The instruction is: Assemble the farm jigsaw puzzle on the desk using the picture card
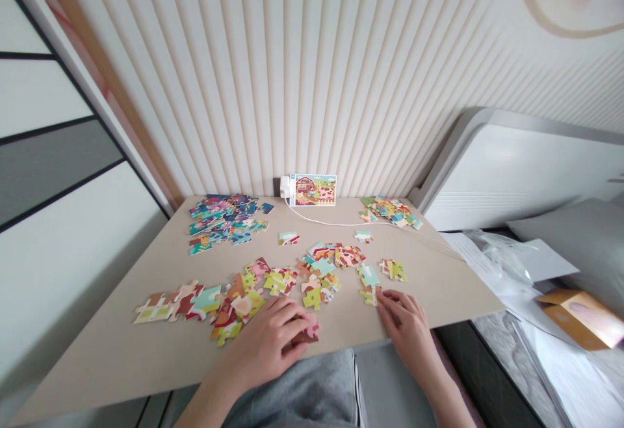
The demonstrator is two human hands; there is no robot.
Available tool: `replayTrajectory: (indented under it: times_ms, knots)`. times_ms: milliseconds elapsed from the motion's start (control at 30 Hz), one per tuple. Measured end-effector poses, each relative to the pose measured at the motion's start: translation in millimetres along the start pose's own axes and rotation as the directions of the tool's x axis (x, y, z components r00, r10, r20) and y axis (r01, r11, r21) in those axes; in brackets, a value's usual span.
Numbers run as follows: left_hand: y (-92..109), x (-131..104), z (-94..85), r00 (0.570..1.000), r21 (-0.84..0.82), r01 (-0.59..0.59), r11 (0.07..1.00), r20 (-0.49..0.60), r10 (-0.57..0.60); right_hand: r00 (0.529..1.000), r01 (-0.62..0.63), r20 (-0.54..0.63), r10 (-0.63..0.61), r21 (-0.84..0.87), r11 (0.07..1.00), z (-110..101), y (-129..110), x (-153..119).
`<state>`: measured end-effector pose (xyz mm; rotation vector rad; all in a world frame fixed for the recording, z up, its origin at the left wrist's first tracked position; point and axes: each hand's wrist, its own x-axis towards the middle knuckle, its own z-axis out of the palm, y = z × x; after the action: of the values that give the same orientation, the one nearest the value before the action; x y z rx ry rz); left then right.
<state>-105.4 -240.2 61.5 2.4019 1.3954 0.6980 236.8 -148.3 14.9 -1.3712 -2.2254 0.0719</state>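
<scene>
Near the table's front edge, my left hand [273, 337] is closed on a pink puzzle piece [312, 328], its fingertips at the piece's left side. My right hand [403, 324] pinches the edge of a small brown and green puzzle piece [369, 295] to the right, just below a light blue and green piece [369, 275]. Loose farm-coloured pieces [319, 268] lie between and beyond the hands. A heap of green, red and brown pieces [244, 301] sits left of my left hand, with a joined strip [163, 306] at its left.
A picture card [314, 190] leans on the wall beside a white charger [285, 187], whose cable crosses the table [146, 350]. Blue pieces [224, 216] are piled back left, multicoloured ones [390, 210] back right. A bed with an orange box [580, 317] stands right.
</scene>
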Motion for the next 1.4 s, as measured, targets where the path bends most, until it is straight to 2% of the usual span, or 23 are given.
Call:
replayTrajectory:
  times_ms: [233,400,633,800,1067,1400]
  knots:
    - [3.8,1.0,-3.8,1.000,-0.009,0.003,1.000,0.000,-0.003,0.998,0.042,0.048,-0.044,0.046,0.998,10.2,-2.1,41.0]
    - [6.4,1.3,-4.7,1.000,-0.047,0.021,0.999,-0.003,-0.021,0.998,0.029,0.053,-0.033,0.076,0.997,15.7,-12.6,57.2]
    - [2.6,0.2,-2.7,1.000,-0.043,0.010,0.999,-0.026,-0.011,0.996,-0.092,0.011,0.091,0.096,0.991,22.5,-13.9,68.4]
    - [-0.1,-1.3,0.2,0.999,-0.016,0.006,1.000,-0.035,-0.006,0.994,-0.108,-0.001,0.108,0.125,0.986,31.2,-5.1,82.5]
    - [0.1,-0.5,-0.3,0.999,-0.013,0.001,1.000,-0.049,-0.001,0.995,-0.081,-0.029,0.094,0.298,0.951,28.9,-0.5,78.9]
    - [2.0,-0.3,-1.4,0.998,-0.017,0.000,1.000,-0.057,-0.001,0.998,-0.035,-0.049,0.038,0.059,0.998,33.1,-15.5,73.7]
